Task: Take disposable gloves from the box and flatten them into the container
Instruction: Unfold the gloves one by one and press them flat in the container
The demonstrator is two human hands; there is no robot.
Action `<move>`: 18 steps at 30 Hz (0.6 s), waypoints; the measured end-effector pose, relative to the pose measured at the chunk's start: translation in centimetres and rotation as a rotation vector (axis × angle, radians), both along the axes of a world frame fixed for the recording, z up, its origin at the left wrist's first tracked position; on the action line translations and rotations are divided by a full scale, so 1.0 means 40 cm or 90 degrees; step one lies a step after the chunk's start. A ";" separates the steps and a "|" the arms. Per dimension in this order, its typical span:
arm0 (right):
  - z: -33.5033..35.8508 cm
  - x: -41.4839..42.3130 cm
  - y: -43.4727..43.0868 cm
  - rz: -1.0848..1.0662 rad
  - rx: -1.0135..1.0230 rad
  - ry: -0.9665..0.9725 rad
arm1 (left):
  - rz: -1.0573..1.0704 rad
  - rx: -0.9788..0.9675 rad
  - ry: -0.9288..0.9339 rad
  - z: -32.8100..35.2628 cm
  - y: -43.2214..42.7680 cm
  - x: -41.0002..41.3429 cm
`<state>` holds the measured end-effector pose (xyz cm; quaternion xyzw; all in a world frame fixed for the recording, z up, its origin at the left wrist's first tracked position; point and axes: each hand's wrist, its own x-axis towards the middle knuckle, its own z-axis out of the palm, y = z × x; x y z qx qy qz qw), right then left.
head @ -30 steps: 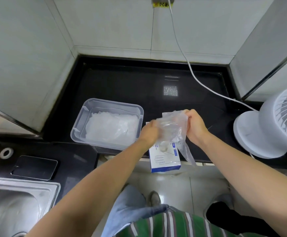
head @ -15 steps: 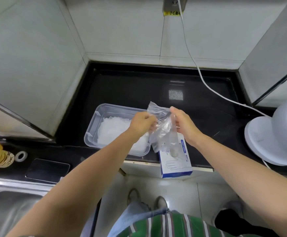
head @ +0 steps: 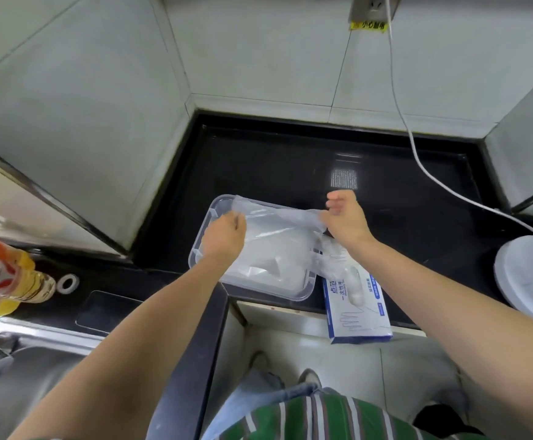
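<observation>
A clear plastic glove [head: 274, 217] is stretched flat between my two hands, just above the clear container [head: 303, 289]. My left hand [head: 224, 238] pinches its left end over the container's left side. My right hand [head: 344, 219] pinches its right end at the container's right edge. Inside the container lies a pile of flattened clear gloves [head: 268, 258]. The white and blue glove box [head: 355, 304] lies to the right of the container, overhanging the black counter's front edge, with a glove poking out of its top.
A white fan base [head: 528, 281] stands at the right, its cord [head: 417, 160] running up to a wall socket. On the left are an oil bottle [head: 1, 277], a tape roll [head: 67, 282], a dark phone [head: 106, 311] and a steel sink [head: 20, 376].
Both hands have moved left from above the box to above the container and have pulled apart, spreading the crumpled glove out flat. The camera view has shifted too.
</observation>
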<state>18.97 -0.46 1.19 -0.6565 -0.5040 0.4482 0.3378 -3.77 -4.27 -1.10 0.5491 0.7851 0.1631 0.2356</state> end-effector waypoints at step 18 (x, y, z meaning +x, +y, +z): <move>-0.122 -0.213 -0.048 0.541 -0.212 -0.250 | -0.161 0.106 0.326 -0.032 0.024 -0.003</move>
